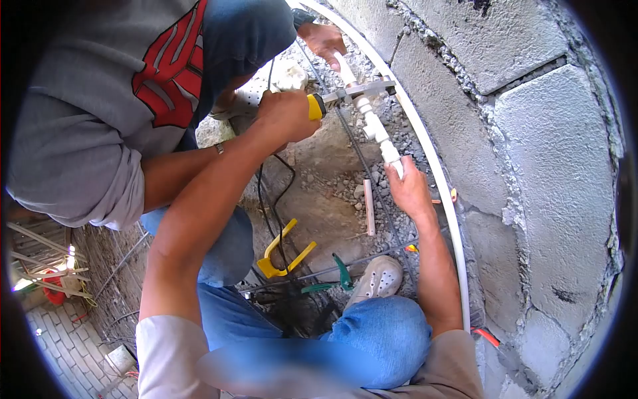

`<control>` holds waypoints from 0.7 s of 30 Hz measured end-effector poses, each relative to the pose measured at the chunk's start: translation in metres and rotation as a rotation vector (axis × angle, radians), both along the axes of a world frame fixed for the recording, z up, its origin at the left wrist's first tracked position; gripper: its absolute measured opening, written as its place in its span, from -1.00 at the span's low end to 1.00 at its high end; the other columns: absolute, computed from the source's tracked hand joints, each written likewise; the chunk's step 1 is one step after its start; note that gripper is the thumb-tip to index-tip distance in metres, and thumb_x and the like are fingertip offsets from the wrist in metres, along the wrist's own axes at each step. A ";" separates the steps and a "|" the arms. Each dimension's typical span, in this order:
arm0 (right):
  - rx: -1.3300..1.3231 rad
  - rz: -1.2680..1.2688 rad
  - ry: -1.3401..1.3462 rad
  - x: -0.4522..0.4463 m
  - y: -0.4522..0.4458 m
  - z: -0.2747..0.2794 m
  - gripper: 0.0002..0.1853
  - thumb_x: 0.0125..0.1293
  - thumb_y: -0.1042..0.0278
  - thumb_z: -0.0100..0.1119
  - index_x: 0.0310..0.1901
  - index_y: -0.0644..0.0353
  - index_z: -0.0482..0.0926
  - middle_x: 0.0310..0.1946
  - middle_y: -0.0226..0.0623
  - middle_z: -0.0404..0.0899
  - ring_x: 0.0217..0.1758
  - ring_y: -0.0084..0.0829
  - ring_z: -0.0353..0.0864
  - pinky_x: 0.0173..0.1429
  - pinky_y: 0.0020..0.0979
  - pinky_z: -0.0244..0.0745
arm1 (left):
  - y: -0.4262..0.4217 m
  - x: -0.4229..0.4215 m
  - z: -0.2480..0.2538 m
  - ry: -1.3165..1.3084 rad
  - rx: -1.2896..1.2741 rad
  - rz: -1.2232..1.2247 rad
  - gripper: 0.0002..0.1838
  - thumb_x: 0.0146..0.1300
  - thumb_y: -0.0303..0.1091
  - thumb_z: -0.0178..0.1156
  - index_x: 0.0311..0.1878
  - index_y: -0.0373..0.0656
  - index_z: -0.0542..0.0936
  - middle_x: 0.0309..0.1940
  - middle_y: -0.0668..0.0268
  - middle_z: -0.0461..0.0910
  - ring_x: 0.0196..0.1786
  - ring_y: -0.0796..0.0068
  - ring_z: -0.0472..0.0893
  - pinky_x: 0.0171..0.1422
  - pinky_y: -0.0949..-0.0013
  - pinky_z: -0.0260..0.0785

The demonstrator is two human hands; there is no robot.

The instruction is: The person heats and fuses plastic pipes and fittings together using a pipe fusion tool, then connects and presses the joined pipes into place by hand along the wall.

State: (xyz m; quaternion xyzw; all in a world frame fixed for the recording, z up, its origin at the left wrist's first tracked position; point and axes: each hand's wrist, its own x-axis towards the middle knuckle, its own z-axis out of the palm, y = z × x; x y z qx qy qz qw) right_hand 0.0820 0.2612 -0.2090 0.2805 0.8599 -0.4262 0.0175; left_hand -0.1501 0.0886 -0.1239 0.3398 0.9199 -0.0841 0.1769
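My left hand (290, 118) is closed around the yellow and black handle (316, 106) of a pipe fusion welder, whose flat metal heating plate (362, 90) reaches across to the right. My right hand (407, 186) grips the lower end of a white plastic pipe piece with a tee fitting (374, 128). The upper end of this piece meets the plate. On the plate's far side, a co-worker's hand (324, 43) holds another white pipe end (345, 70). The co-worker's other forearm (174, 176) passes behind my left arm, and its hand is mostly hidden.
A long white pipe (442, 156) curves along the concrete block wall (558, 133). On the rubble lie a yellow forked stand (274, 266), a green-handled tool (343, 274), a pale strip (369, 207) and black cord (262, 199). The co-worker (86, 133) crouches at the left.
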 end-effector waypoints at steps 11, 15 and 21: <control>-0.027 -0.008 -0.001 0.005 -0.024 0.009 -0.62 0.47 0.08 0.12 -0.09 0.32 0.49 -0.32 0.25 0.67 -0.15 0.26 0.68 -0.10 0.09 0.52 | -0.021 0.008 0.004 -0.013 0.037 0.024 -0.38 0.14 0.16 0.36 -0.05 -0.28 0.65 -0.15 -0.01 0.74 -0.03 0.04 0.74 0.19 0.06 0.47; -0.123 -0.003 0.035 0.008 -0.020 0.003 -0.62 0.47 0.07 0.13 -0.10 0.33 0.51 -0.31 0.22 0.67 -0.14 0.23 0.69 -0.11 0.03 0.52 | -0.024 0.005 0.006 -0.008 0.053 0.000 -0.36 0.13 0.18 0.36 -0.07 -0.32 0.63 -0.17 -0.05 0.72 -0.05 -0.02 0.72 0.15 0.03 0.48; -0.072 0.005 0.015 0.008 -0.017 0.008 -0.63 0.46 0.09 0.14 -0.10 0.32 0.51 -0.31 0.24 0.67 -0.15 0.26 0.67 -0.10 0.07 0.52 | -0.020 -0.002 0.003 -0.022 0.055 0.006 -0.33 0.11 0.19 0.37 -0.09 -0.34 0.60 -0.18 -0.10 0.71 -0.05 -0.09 0.71 0.11 0.00 0.49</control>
